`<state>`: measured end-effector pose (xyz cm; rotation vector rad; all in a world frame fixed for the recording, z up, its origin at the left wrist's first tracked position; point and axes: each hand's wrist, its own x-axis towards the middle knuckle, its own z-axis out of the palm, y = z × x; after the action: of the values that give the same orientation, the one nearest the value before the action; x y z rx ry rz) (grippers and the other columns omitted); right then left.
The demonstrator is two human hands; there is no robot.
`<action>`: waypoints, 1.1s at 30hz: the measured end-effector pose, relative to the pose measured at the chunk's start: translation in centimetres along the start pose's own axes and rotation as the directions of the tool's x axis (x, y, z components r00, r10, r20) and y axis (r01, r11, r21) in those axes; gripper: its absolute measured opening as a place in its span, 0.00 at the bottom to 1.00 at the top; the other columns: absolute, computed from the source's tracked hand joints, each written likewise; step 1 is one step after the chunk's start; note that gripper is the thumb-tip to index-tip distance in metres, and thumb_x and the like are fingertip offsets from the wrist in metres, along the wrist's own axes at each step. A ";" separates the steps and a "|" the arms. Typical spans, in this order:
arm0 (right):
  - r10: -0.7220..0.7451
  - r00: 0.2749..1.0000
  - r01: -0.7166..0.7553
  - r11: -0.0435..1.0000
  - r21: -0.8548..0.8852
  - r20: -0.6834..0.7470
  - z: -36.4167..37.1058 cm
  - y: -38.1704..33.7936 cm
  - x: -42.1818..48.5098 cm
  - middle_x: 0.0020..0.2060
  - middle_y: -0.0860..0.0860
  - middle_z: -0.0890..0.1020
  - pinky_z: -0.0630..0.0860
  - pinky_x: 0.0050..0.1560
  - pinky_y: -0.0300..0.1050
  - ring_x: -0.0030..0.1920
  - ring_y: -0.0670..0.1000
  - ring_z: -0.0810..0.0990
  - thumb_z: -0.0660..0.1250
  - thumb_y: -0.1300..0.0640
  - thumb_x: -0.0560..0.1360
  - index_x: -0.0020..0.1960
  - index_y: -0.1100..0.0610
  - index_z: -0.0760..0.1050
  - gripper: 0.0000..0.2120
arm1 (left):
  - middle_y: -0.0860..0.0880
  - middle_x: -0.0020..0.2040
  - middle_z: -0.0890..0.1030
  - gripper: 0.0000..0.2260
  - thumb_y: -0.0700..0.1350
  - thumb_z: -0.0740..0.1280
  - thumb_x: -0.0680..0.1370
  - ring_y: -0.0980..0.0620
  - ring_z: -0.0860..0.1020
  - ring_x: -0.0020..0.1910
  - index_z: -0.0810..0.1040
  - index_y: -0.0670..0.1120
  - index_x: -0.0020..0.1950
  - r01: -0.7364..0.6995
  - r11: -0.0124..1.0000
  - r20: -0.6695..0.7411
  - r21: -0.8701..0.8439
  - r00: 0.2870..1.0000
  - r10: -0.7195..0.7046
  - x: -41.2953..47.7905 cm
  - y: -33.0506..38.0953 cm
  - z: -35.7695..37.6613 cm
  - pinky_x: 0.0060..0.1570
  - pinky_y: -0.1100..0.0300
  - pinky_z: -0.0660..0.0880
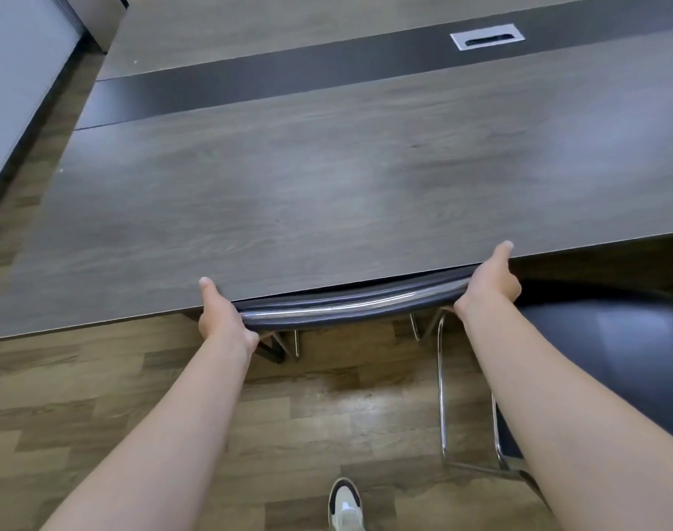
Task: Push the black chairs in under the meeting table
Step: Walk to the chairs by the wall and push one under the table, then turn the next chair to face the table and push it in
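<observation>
A black chair [350, 306] with a chrome bar along the top of its backrest stands tucked under the grey wood-grain meeting table [327, 193]; only the backrest top and thin chrome legs show. My left hand [223, 316] grips the left end of the backrest, thumb resting on the table edge. At the right end my right hand [488, 283] holds the backrest, its thumb up over the table edge. A second black chair [611, 350] stands to the right, its seat out from the table and its chrome frame on the floor.
The table has a dark centre strip with a silver cable port [545, 37]. Wood-look flooring [97, 396] runs beneath. A pale wall with dark skirting [16, 120] lies to the left. My shoe [346, 503] shows at the bottom.
</observation>
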<state>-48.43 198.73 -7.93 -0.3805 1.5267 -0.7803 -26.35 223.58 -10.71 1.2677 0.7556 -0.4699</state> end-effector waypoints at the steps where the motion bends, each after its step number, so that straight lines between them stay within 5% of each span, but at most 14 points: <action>1: 0.009 0.999 -0.008 1.000 -0.023 0.033 -0.5 -0.1 0.1 0.55 0.52 0.80 0.81 0.61 0.65 0.55 0.60 0.82 0.64 0.31 0.77 0.67 0.53 0.71 0.31 | 0.48 0.62 0.83 0.29 0.70 0.70 0.72 0.41 0.84 0.56 0.76 0.52 0.65 0.007 1.000 0.013 0.005 1.000 -0.007 0.2 -0.1 -0.3 0.60 0.34 0.80; 4: 0.071 0.978 -0.054 0.995 -0.088 0.196 -2.1 -0.2 -0.2 0.62 0.55 0.78 0.76 0.62 0.76 0.62 0.65 0.78 0.64 0.30 0.77 0.68 0.52 0.69 0.31 | 0.47 0.62 0.83 0.34 0.71 0.72 0.69 0.40 0.84 0.56 0.76 0.54 0.69 0.019 0.999 0.063 0.030 0.998 -0.021 0.6 0.6 -1.4 0.54 0.28 0.80; 7: 0.105 0.956 -0.070 0.989 -0.133 0.275 -4.4 -0.4 0.2 0.77 0.56 0.72 0.72 0.62 0.79 0.74 0.66 0.72 0.65 0.27 0.75 0.80 0.52 0.64 0.43 | 0.46 0.69 0.80 0.35 0.72 0.68 0.72 0.36 0.79 0.65 0.74 0.54 0.73 0.039 0.999 0.104 0.031 0.994 -0.042 0.3 0.7 -2.6 0.47 0.23 0.79; 9: 0.089 0.956 -0.039 0.983 -0.179 0.279 -6.4 -1.0 -0.4 0.80 0.54 0.69 0.72 0.65 0.74 0.76 0.63 0.70 0.63 0.28 0.77 0.82 0.52 0.62 0.43 | 0.45 0.78 0.73 0.36 0.74 0.61 0.75 0.35 0.71 0.76 0.70 0.54 0.78 0.065 0.998 0.111 0.025 0.992 -0.067 -1.1 -0.4 -3.4 0.58 0.20 0.72; 14: 0.017 0.953 0.061 0.967 -0.246 0.302 -13.8 -3.3 -3.3 0.77 0.54 0.73 0.76 0.61 0.58 0.71 0.57 0.76 0.60 0.34 0.82 0.80 0.55 0.66 0.35 | 0.43 0.82 0.66 0.42 0.75 0.54 0.77 0.31 0.66 0.79 0.55 0.54 0.86 0.177 0.982 0.121 0.069 0.975 -0.184 -8.1 -6.1 -4.2 0.68 0.22 0.64; 23: -0.102 0.947 0.159 0.973 -0.170 0.304 -32.1 -9.6 -5.0 0.68 0.51 0.79 0.80 0.64 0.55 0.62 0.52 0.82 0.60 0.33 0.81 0.77 0.54 0.70 0.33 | 0.43 0.79 0.72 0.36 0.73 0.53 0.80 0.33 0.71 0.75 0.67 0.52 0.81 0.142 0.902 0.253 0.408 0.932 -0.261 -26.9 -19.7 -4.4 0.72 0.25 0.64; 33: -0.121 0.978 0.135 0.988 -0.074 0.168 -52.2 -15.1 -1.7 0.61 0.50 0.83 0.81 0.60 0.53 0.58 0.51 0.84 0.61 0.33 0.81 0.70 0.55 0.75 0.29 | 0.45 0.82 0.66 0.34 0.72 0.55 0.81 0.39 0.63 0.81 0.71 0.52 0.78 0.001 0.765 0.313 0.644 0.912 -0.265 -41.0 -31.7 -5.3 0.74 0.25 0.59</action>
<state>-102.02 201.88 0.90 -0.5972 1.3951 -0.7663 -77.40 216.99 -2.69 1.6785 0.3433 -1.1369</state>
